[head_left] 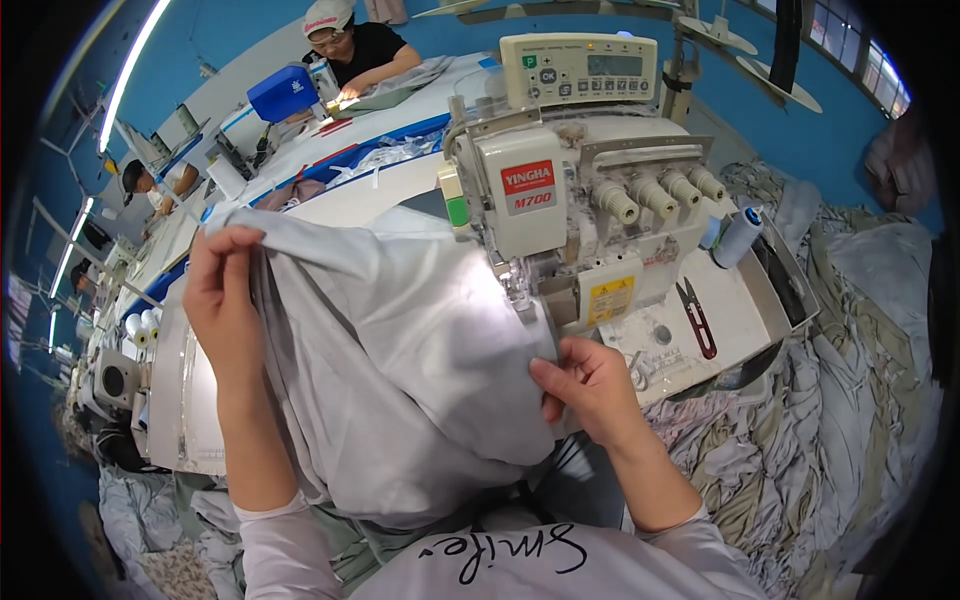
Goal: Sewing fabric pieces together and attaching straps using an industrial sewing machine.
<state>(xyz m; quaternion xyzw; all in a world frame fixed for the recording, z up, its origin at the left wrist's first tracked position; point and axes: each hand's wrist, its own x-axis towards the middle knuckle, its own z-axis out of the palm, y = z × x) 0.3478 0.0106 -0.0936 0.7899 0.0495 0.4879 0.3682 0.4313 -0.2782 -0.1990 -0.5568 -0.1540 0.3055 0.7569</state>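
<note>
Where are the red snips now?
In the head view's right half, the red snips lie on the pale tray right of the right hand, below the blue thread cone.

Head-worn fisheye view, downward over nearby grey cloth [400, 330]

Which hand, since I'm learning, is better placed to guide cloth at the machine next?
Probably the right hand: it holds the grey cloth closer to the sewing machine than the left hand.
</note>
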